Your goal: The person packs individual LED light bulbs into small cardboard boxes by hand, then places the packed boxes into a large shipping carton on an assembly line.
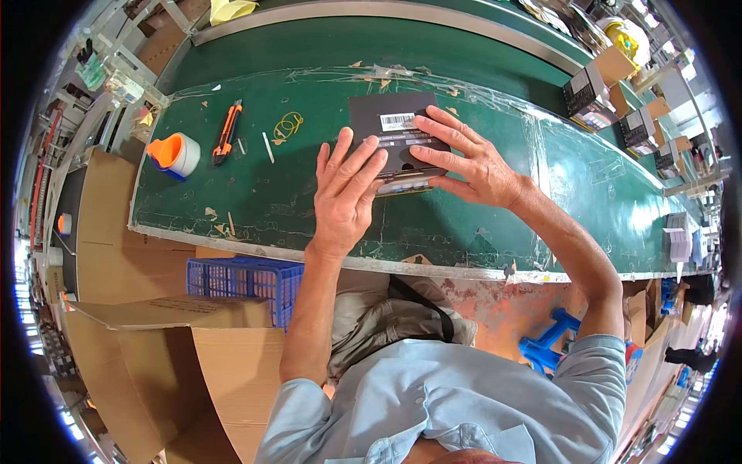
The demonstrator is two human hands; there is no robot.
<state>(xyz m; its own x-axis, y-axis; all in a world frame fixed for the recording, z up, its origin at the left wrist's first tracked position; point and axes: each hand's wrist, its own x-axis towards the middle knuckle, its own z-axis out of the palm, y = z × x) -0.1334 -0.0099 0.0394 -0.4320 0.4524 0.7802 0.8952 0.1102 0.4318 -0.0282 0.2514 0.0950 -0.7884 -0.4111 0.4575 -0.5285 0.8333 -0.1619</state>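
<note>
carton (365, 112): black | barcode label (398, 121): white, black-striped | worktop (263, 201): green | utility knife (227, 133): orange-black | shirt (479, 394): pale blue

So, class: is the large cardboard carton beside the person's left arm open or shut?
Open: the carton has flaps spread outward, and its shadowed inside shows.

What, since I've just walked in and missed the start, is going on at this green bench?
A person has both hands on a dark box with a barcode label facing up, on the green workbench. The left hand touches its left side and the right hand its right. A utility knife lies off to the left, not in use.
</note>
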